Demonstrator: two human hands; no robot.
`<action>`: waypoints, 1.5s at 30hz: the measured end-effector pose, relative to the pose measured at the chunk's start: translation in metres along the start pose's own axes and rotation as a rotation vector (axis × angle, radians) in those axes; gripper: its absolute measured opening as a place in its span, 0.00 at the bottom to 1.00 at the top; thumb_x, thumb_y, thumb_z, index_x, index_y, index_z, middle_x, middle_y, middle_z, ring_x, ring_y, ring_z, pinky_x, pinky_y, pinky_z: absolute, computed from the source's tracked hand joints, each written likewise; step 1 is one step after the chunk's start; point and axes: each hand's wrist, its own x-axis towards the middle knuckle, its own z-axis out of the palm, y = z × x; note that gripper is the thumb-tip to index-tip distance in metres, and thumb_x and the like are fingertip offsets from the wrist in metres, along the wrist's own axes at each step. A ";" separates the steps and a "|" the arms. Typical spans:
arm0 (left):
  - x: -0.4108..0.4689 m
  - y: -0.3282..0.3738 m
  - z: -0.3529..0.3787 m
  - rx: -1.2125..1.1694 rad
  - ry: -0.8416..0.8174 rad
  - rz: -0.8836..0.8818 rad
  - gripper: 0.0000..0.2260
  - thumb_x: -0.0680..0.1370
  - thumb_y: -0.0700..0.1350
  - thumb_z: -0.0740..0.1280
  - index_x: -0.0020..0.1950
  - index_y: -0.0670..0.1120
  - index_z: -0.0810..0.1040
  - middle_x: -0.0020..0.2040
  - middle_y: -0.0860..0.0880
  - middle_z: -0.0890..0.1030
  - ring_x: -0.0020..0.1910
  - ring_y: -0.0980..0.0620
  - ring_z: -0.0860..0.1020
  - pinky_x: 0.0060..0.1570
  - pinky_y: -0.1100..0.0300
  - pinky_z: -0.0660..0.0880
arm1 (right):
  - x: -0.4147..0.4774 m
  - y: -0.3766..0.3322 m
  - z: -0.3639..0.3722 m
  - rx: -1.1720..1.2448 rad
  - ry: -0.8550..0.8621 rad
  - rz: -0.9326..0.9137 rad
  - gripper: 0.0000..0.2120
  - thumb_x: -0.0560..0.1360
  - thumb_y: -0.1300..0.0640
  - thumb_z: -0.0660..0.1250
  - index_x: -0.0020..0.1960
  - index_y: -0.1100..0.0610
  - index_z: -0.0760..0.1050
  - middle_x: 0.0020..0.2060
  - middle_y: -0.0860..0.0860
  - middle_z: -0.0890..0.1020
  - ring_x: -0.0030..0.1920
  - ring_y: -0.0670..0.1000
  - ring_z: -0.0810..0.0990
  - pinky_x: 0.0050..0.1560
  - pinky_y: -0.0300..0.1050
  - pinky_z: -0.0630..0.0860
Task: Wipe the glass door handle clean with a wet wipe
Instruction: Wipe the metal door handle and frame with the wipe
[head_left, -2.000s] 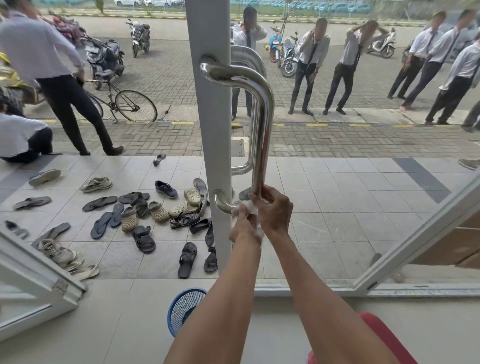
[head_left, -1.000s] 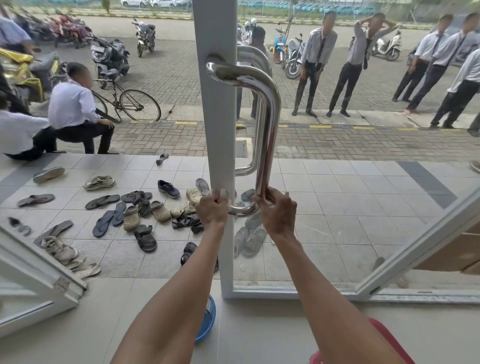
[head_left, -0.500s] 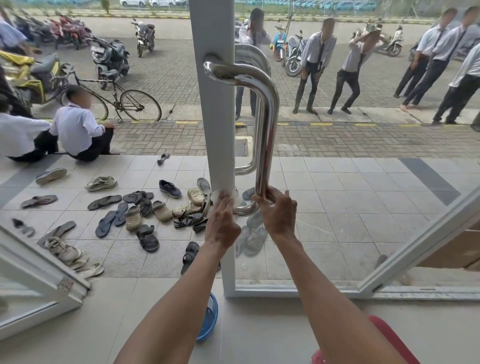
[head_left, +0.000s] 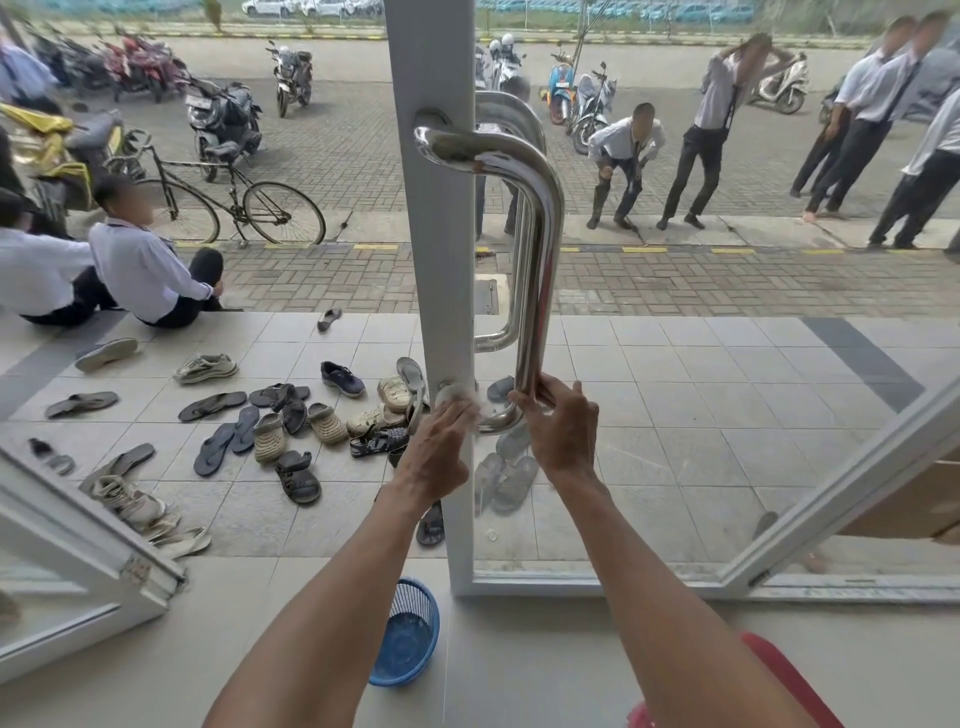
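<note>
A polished steel D-shaped door handle (head_left: 540, 249) is fixed to the white frame (head_left: 441, 291) of a glass door. My left hand (head_left: 441, 452) presses a white wet wipe (head_left: 467, 401) against the handle's lower mount where it meets the frame. The wipe is mostly hidden under my fingers. My right hand (head_left: 563, 421) grips the lower end of the handle's upright bar, just right of the bottom bend. A matching handle (head_left: 511, 291) shows through the glass on the far side.
A blue plastic basket (head_left: 405, 636) sits on the floor by the door's bottom corner. Several sandals and shoes (head_left: 291, 415) lie on the tiles outside. People sit at the left (head_left: 150, 270) and stand at the right beyond the glass. A second door frame (head_left: 88, 535) angles in at the lower left.
My left hand shifted from the handle's bottom bend onto the lower mount at the frame, where it rubs with the wipe. My right hand stays on the bar's lower end.
</note>
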 end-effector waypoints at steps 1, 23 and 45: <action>-0.002 0.001 0.000 0.002 -0.012 0.047 0.34 0.61 0.25 0.61 0.68 0.37 0.72 0.66 0.43 0.74 0.71 0.45 0.68 0.72 0.52 0.67 | 0.000 0.000 0.000 0.002 0.001 -0.003 0.12 0.72 0.51 0.75 0.55 0.51 0.84 0.45 0.47 0.87 0.48 0.46 0.85 0.65 0.37 0.57; 0.008 -0.012 -0.002 0.259 -0.054 0.007 0.32 0.66 0.27 0.66 0.69 0.41 0.69 0.68 0.46 0.70 0.73 0.46 0.66 0.76 0.53 0.59 | 0.012 -0.013 -0.011 -0.043 -0.083 -0.011 0.11 0.71 0.53 0.77 0.52 0.53 0.83 0.45 0.47 0.87 0.48 0.49 0.86 0.55 0.55 0.81; 0.020 0.000 -0.007 0.513 -0.163 0.062 0.27 0.66 0.33 0.68 0.65 0.45 0.71 0.61 0.48 0.75 0.68 0.47 0.70 0.75 0.35 0.49 | 0.016 -0.005 -0.011 -0.069 -0.130 -0.057 0.11 0.72 0.52 0.76 0.53 0.54 0.82 0.46 0.46 0.87 0.47 0.44 0.86 0.52 0.50 0.82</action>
